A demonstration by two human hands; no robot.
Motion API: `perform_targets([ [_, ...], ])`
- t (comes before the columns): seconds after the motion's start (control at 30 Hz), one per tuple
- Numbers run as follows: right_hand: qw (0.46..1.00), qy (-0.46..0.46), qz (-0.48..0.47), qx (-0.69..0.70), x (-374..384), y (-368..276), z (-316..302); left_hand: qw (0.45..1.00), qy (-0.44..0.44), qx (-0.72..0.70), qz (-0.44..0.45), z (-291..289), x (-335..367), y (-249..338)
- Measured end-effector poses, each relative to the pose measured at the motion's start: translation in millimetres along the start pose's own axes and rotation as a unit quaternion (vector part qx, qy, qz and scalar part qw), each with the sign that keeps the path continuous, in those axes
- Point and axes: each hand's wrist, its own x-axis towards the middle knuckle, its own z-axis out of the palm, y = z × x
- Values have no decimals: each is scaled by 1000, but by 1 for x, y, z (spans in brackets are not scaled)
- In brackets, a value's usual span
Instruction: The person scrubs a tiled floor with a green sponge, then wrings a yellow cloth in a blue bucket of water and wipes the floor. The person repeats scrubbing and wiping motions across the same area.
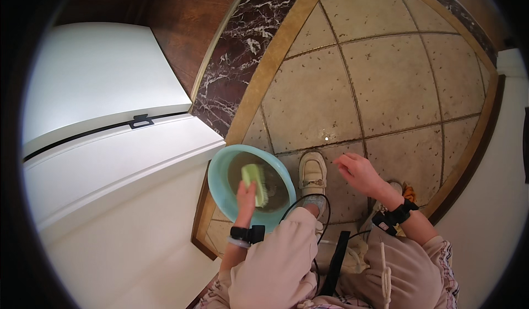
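Observation:
A light green scrub brush (253, 180) with pale bristles is gripped in my left hand (246, 199), slightly blurred. It is held over a light blue plastic basin (219, 190) of murky brownish water (281, 192); whether the bristles touch the water I cannot tell. My right hand (359, 175) hangs above the tiled floor (383, 97), to the right of my cream shoe (312, 172). Its fingers are curled loosely together, and nothing shows in them. Each wrist wears a black strapped device.
White cabinets (127, 171) stand along the left, close to the basin. Dark marbled stone (248, 44) and a tan border edge the tiles. Small dark specks and a wet shine mark the floor. A black cable (329, 207) loops by my knee; something orange (408, 192) lies beyond my right wrist.

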Motion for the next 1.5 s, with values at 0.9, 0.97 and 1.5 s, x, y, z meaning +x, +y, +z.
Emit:
perform_targets([
  [0.9,828,436,188,297,-17,93,-115,627,-422,209,621,210,-24,322],
  [0.97,857,415,304,17,-64,148,-149,579,-427,275,638,221,-23,314],
  [1.5,817,288,459,-199,-113,172,-200,516,-371,571,520,230,21,260],
])
